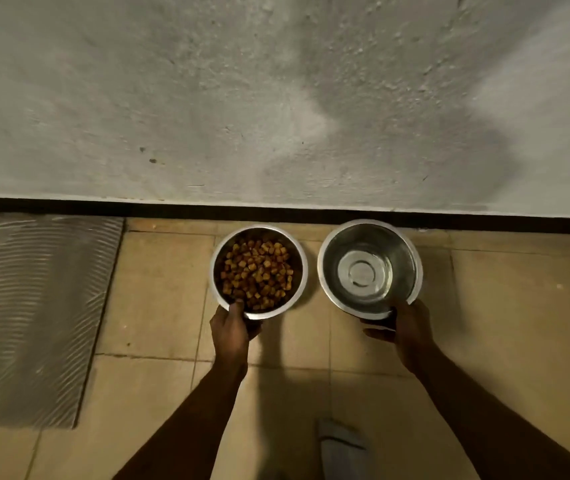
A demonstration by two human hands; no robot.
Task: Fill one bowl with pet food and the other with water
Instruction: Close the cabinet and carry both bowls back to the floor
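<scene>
Two steel bowls stand side by side on the tan floor tiles, close to the wall. The left bowl (216, 262) holds brown pet food pieces (257, 273). The right bowl (325, 261) holds clear water (366, 271). My left hand (233, 329) grips the near rim of the food bowl, thumb over the edge. My right hand (403, 329) holds the near rim of the water bowl, fingers curled under it.
A rough grey wall (276, 98) with a dark baseboard (276, 211) rises just behind the bowls. A ribbed grey mat (34, 313) lies on the floor to the left. A grey slipper (340, 448) shows at the bottom edge.
</scene>
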